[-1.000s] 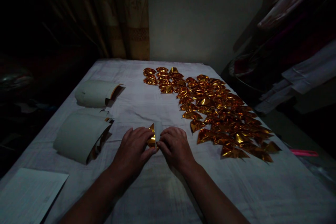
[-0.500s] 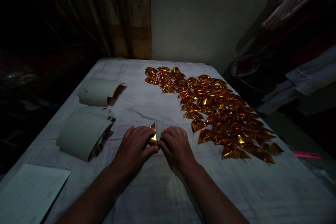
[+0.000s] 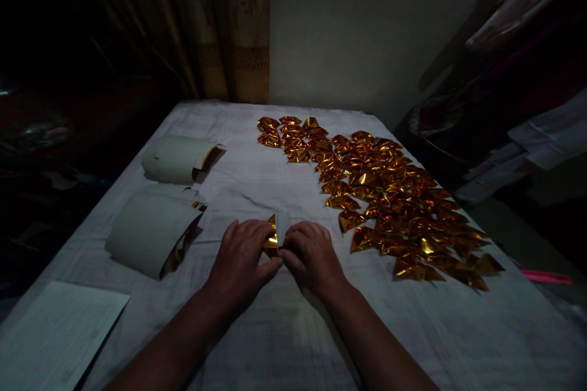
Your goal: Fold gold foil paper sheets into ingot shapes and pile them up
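Note:
A small piece of gold foil paper [image 3: 276, 232], white on its back, is pinched between both hands on the white cloth of the table [image 3: 257, 183]. My left hand [image 3: 241, 259] grips its left side with curled fingers. My right hand [image 3: 312, 256] presses the right side, fingertips meeting the left hand's. Part of the paper is hidden under the fingers. To the right lies a wide spread of several folded gold foil pieces [image 3: 385, 195].
Two curled stacks of foil sheets, white side up, lie at the left: one nearer [image 3: 153, 232], one farther [image 3: 177, 159]. A white sheet of paper [image 3: 55, 336] sits at the near left corner. A curtain [image 3: 229, 30] and wall stand behind; clothes hang at the right.
The hands stay on the foil piece and shift it only slightly; the view has drifted a little so everything sits further right in the frame.

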The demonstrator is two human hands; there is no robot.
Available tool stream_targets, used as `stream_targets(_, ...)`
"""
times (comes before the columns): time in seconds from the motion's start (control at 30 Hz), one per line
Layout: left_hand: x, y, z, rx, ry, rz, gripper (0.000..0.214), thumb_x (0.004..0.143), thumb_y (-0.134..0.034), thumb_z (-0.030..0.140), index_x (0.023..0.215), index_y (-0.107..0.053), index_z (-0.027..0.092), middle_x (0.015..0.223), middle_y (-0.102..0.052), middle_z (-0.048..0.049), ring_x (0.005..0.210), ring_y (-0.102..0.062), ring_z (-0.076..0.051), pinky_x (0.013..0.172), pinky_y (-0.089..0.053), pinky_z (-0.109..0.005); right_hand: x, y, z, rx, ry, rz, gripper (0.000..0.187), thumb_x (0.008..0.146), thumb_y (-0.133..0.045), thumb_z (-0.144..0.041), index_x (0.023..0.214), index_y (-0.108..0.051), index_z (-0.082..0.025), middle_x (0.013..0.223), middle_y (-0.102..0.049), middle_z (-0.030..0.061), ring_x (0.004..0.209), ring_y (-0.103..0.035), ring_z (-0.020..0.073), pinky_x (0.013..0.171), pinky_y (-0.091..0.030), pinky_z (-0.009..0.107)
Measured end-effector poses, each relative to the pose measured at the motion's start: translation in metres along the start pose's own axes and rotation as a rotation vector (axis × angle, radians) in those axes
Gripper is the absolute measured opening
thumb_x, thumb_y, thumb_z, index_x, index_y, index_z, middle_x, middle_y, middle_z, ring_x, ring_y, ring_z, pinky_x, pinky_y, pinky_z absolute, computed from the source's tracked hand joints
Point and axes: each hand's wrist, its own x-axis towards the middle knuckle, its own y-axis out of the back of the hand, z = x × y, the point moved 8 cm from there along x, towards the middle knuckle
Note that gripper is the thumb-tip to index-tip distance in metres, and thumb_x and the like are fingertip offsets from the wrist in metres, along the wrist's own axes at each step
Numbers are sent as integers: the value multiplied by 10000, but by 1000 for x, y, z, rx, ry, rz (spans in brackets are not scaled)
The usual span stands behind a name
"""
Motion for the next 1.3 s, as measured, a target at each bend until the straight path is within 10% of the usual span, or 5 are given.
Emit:
stream_targets(0.87,-2,-5,-1,7,20,-17,384,799,-664,226,1168,-564,261,1274,-650,-64,1238,-561,-286,1172,-242,-581,-1,5,10,-88,-135,162,99,915,-609,-191,829,-613,-241,924,-653,41,953,-555,237,866,-397,379)
stream_targets(1.3,2,-7,-17,-75,-74,-228,478,813,-644,176,1265,-564,307,1367,-631,-44,1385,-463,-286,1204,-133,-642,-5,4,25,-58,-117,287,499,833,-457,5,1253,-615,-215,1231,-679,101,1194,-559,243,1001,-417,418)
